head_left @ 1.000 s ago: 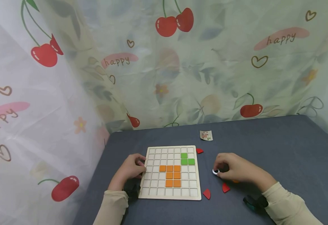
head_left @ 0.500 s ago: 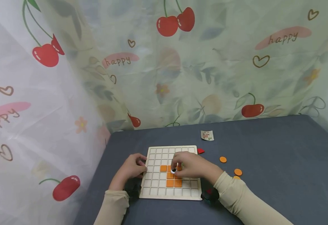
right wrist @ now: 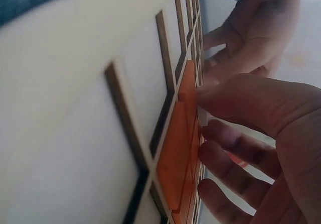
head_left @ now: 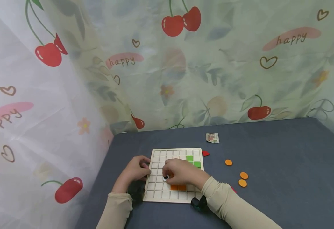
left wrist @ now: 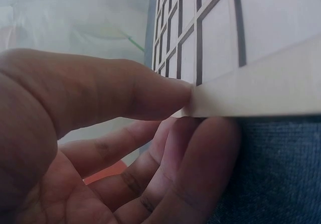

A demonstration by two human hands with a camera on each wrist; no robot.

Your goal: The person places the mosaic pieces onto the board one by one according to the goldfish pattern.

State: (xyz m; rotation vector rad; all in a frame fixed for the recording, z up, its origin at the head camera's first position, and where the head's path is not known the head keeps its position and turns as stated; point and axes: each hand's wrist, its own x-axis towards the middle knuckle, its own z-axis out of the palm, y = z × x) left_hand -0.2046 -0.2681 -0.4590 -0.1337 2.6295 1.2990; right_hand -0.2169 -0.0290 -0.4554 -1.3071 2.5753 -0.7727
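Note:
A pale wooden grid board [head_left: 157,194] lies on the dark table, with orange square tiles [head_left: 178,187] near its middle and green tiles [head_left: 189,158] towards its upper right. My left hand [head_left: 135,170] grips the board's left edge; in the left wrist view the thumb [left wrist: 165,96] is on the rim and fingers reach below it. Over the board, my right hand [head_left: 181,173] pinches a small round white-and-black piece [head_left: 165,178] just left of the orange tiles. The hand covers some orange tiles in the head view, and the piece cannot be made out in the right wrist view.
Several orange discs, such as the nearest-to-back disc [head_left: 228,162], lie right of the board. A red wedge piece [head_left: 205,153] sits by its upper right corner. Behind stands a small printed card [head_left: 212,138]. Another red piece [head_left: 234,190] peeks out beside the right sleeve.
My right hand has carried the white-and-black piece leftwards from the table right of the board to over the grid, left of the orange tiles. My left hand has stayed at the board's edge.

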